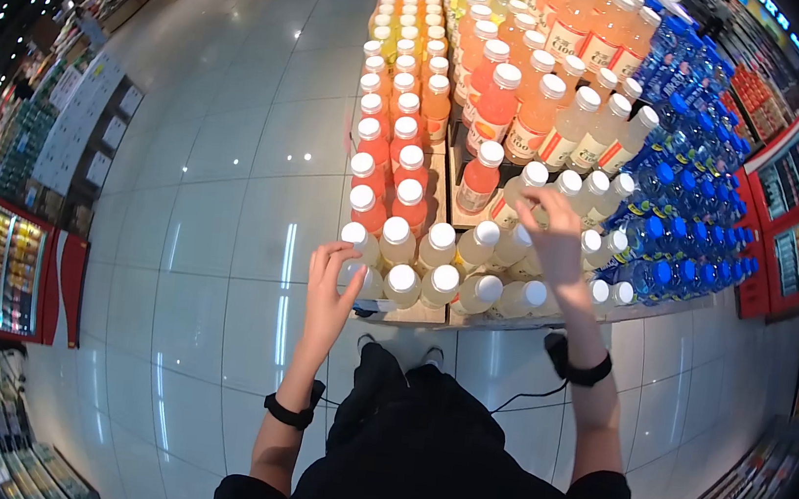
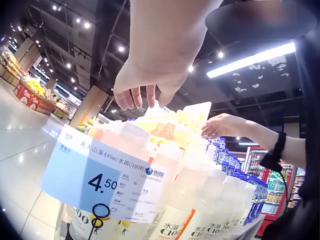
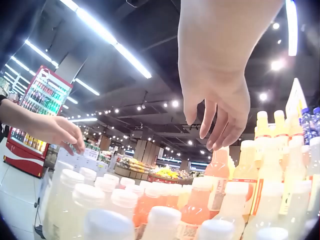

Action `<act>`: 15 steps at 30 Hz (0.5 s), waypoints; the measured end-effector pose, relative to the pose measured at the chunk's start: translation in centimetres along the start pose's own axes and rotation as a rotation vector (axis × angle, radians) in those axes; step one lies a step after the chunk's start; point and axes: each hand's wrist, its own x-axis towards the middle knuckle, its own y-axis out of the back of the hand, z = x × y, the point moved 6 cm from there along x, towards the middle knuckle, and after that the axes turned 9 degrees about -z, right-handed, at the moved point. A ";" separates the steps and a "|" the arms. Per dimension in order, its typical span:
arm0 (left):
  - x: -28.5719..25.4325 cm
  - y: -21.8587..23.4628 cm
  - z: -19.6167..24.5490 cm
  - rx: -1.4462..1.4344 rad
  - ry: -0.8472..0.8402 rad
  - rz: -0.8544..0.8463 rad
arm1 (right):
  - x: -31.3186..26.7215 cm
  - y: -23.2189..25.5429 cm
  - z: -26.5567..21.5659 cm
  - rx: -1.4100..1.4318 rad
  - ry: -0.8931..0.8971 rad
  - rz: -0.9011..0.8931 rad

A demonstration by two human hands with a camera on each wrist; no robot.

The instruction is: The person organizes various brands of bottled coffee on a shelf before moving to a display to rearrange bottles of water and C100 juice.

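My left hand [image 1: 326,286] hovers by the front left corner of a display of bottled drinks, fingers loosely bent and holding nothing. Closest to it are white-capped bottles of pale cloudy drink [image 1: 397,241]. Over the front rows, farther right, hangs my right hand [image 1: 556,236], its fingers drooping with nothing in them. In the right wrist view, a bottle of orange-pink drink [image 3: 218,170] shows just below the right fingertips. A price card [image 2: 107,175] reading 4.50 stands before the bottles in the left wrist view, below my left hand [image 2: 150,80].
Blue-capped water bottles [image 1: 678,271] fill the display's right side. Taller rows of orange and pink bottles [image 1: 495,103] rise behind the front ones. Red drink fridges [image 1: 68,291] stand at left and right. Tiled floor [image 1: 219,190] runs along the left.
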 end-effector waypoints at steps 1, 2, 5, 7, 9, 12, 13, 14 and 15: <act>0.1 0.2 -0.2 -0.023 -0.006 -0.004 | 1.1 0.5 -0.1 0.031 -0.015 -0.010; 0.1 0.4 -0.4 -0.046 -0.008 -0.008 | 2.3 0.3 -0.1 -0.013 -0.008 -0.071; -0.1 1.3 -1.0 -0.106 -0.011 -0.008 | 6.0 -1.2 0.8 -0.175 0.027 -0.222; -0.4 2.0 -1.4 -0.136 -0.003 -0.002 | 7.9 -2.9 1.6 -0.328 0.067 -0.279; -0.8 2.6 -1.9 -0.156 0.015 0.007 | 9.8 -4.7 2.4 -0.443 0.035 -0.410; -1.5 3.3 -2.9 -0.171 0.042 0.042 | 11.6 -7.4 4.7 -0.467 -0.008 -0.544; -1.9 3.5 -3.3 -0.166 0.043 0.048 | 11.7 -8.2 5.2 -0.449 -0.024 -0.577; -2.3 3.6 -3.9 -0.160 0.044 0.056 | 11.9 -8.7 5.8 -0.452 -0.034 -0.590; -2.6 3.8 -4.3 -0.155 0.045 0.066 | 12.1 -9.1 6.2 -0.456 -0.042 -0.603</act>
